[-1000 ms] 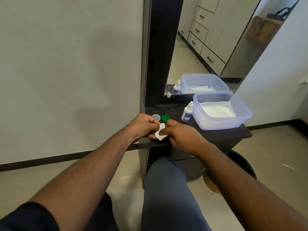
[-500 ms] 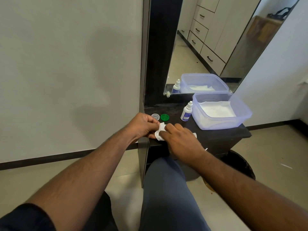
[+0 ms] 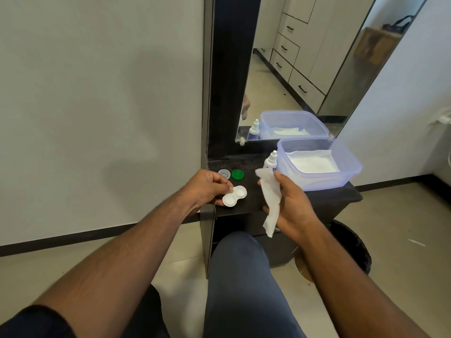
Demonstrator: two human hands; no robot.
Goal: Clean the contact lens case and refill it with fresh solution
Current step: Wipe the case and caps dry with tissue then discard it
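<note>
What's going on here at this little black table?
A person is cleaning a contact lens case. The left hand pinches the open white lens case at the table's front edge, both wells uncapped. The right hand holds a crumpled white tissue lifted clear of the case. The two caps, one clear and one green, lie behind it. The solution bottle stands untouched beside a plastic tub of tissues, so refilling hasn't started.
</note>
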